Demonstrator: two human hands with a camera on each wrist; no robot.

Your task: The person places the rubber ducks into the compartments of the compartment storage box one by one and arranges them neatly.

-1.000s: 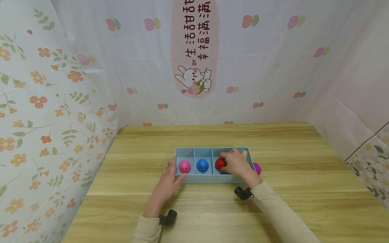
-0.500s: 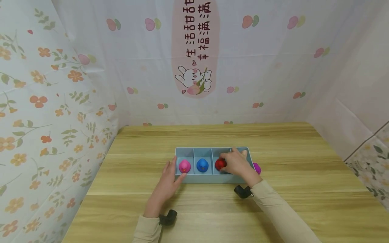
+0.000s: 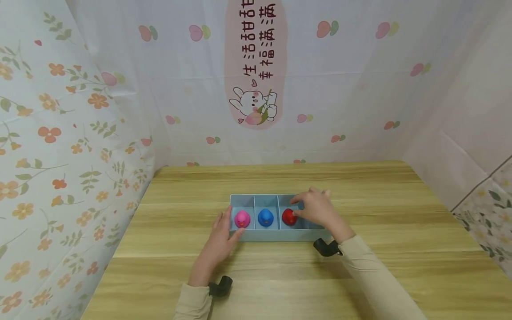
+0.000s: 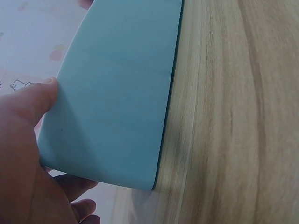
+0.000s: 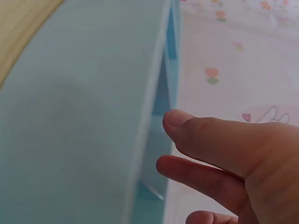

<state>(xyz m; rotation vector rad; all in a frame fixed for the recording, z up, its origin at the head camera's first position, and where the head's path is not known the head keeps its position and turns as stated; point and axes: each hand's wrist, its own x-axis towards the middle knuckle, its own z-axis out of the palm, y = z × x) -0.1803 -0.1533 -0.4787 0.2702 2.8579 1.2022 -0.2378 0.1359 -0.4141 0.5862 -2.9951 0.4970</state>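
A light blue box (image 3: pixel 276 236) with a row of compartments lies lengthwise on the table. From left to right it holds a pink rubber duck (image 3: pixel 242 218), a blue rubber duck (image 3: pixel 266 217) and a red rubber duck (image 3: pixel 289 217), one per compartment. My left hand (image 3: pixel 220 240) holds the box's left end, thumb at the front rim and fingers along the end wall. Over the right part of the box is my right hand (image 3: pixel 318 210), thumb and forefinger apart with nothing between them. In the right wrist view, its thumb and fingertips (image 5: pixel 175 117) hover beside the rim. The rightmost compartment is mostly hidden.
A wood-grain table (image 3: pixel 192 182) surrounds the box. Behind it hangs a white cloth (image 3: pixel 352 89) with fruit prints and a rabbit picture, and a floral cloth (image 3: pixel 76 146) closes off the left side. Black wrist mounts (image 3: pixel 221 286) sit by both sleeves.
My right hand has let go of the red duck and risen up and right. The purple thing at the box's right end is now hidden behind it. My left hand stays put.
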